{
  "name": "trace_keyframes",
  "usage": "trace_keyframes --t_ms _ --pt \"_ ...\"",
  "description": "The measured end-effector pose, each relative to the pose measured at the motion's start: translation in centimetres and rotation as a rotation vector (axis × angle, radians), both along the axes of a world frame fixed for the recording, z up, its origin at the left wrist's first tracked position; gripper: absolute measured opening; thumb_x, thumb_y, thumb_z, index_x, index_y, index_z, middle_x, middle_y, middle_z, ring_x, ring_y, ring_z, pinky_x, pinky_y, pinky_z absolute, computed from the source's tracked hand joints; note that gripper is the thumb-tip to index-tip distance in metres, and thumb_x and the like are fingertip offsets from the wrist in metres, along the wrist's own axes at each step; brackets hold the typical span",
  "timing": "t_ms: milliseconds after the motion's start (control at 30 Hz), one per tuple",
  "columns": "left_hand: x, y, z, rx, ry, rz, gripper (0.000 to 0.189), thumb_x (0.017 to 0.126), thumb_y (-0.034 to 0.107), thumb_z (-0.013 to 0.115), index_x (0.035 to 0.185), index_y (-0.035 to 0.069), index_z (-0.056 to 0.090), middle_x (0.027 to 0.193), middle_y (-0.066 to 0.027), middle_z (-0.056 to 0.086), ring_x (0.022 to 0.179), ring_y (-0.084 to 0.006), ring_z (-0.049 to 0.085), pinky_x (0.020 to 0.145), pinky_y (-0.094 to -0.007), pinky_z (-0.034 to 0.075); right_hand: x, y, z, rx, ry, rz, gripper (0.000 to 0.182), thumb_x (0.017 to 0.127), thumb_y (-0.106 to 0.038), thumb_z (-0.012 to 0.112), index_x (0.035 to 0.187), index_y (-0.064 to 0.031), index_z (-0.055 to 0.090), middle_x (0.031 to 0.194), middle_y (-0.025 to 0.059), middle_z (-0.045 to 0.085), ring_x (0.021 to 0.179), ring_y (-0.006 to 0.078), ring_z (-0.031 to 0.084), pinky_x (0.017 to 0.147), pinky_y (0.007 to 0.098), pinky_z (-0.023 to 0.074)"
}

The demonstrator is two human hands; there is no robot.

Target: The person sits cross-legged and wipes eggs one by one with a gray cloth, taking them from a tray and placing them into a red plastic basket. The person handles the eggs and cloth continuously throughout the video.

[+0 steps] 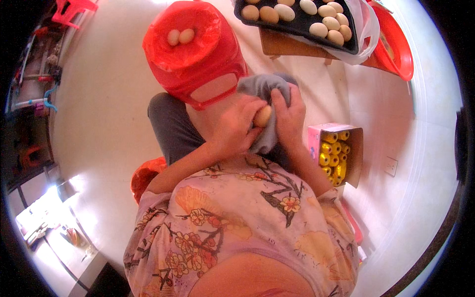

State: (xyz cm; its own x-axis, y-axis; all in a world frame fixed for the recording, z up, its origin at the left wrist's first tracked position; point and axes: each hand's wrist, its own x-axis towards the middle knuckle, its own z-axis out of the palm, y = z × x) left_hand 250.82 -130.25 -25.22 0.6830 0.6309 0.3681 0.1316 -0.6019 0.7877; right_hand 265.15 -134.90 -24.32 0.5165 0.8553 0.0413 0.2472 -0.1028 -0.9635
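Observation:
An egg [262, 116] is between the fingers of my left hand [237, 124], close against a grey cloth [265, 87]. My right hand [291, 115] grips that cloth, thumb and fingers pressed into its folds above my lap. Beyond my knees stands a red plastic stool or container [211, 87], its top covered by a red plastic bag [157, 48]. Two eggs [180, 37] rest in the hollow of the bag. At the top right, a black tray [297, 31] holds several brown and pale eggs [331, 23].
The tray sits on a wooden stool [285, 46] with a white plastic bag [365, 48] around its end. A red basin [402, 61] is beside it. An open carton [313, 143] of yellow-wrapped bottles or packs stands by the right wall. A pink stool [72, 13] is far left.

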Motion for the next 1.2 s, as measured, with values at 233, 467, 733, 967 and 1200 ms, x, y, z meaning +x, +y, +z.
trace_keyframes --t_ms 233,467,733,967,1200 --pt "0.3 -0.3 0.3 -0.175 -0.070 -0.005 0.049 0.064 -0.003 0.069 0.109 0.003 0.051 0.102 -0.0156 0.055 0.094 -0.0345 0.057 0.080 -0.0371 0.048 2.1 0.7 -1.8 -0.116 0.617 -0.010 0.029 0.087 -0.024 0.060 0.101 0.0022 0.057 0.086 0.0107 0.061 0.079 0.0159 0.056 0.073 0.0294 0.0454" --pt "0.3 0.2 0.1 -0.081 0.078 0.168 0.043 0.060 -0.005 0.070 0.100 0.000 0.056 0.099 -0.0147 0.055 0.089 -0.0309 0.059 0.074 -0.0340 0.050 -1.6 -1.4 -0.2 0.200 -0.393 0.068 0.043 0.081 -0.014 0.063 0.116 0.0024 0.045 0.107 0.0202 0.054 0.096 0.0285 0.055 0.082 0.0379 0.0440" --pt "-0.2 0.0 -0.1 -0.012 -0.035 0.021 0.050 0.058 -0.004 0.070 0.105 0.003 0.055 0.106 -0.0170 0.055 0.096 -0.0335 0.057 0.082 -0.0377 0.047 0.4 0.4 0.1 -0.081 0.359 0.032 0.028 0.081 -0.015 0.065 0.100 0.0029 0.056 0.089 0.0102 0.062 0.081 0.0162 0.058 0.073 0.0304 0.0468" --pt "0.8 -0.6 1.3 -0.721 -0.360 0.044 0.046 0.067 -0.001 0.076 0.108 0.004 0.057 0.110 -0.0070 0.053 0.104 -0.0184 0.053 0.092 -0.0308 0.042 -1.0 -1.5 -2.1 -0.173 0.525 0.019 0.027 0.088 -0.020 0.059 0.105 0.0004 0.055 0.094 0.0071 0.062 0.083 0.0118 0.056 0.073 0.0261 0.0469" --pt "0.1 0.2 0.0 -0.339 -0.109 0.044 0.054 0.066 -0.004 0.072 0.116 0.008 0.056 0.112 -0.0068 0.048 0.105 -0.0199 0.051 0.092 -0.0291 0.043 -1.4 -1.7 0.4 0.049 0.306 -0.067 0.031 0.091 -0.018 0.053 0.115 0.0006 0.047 0.104 0.0107 0.056 0.093 0.0162 0.054 0.081 0.0291 0.0446"
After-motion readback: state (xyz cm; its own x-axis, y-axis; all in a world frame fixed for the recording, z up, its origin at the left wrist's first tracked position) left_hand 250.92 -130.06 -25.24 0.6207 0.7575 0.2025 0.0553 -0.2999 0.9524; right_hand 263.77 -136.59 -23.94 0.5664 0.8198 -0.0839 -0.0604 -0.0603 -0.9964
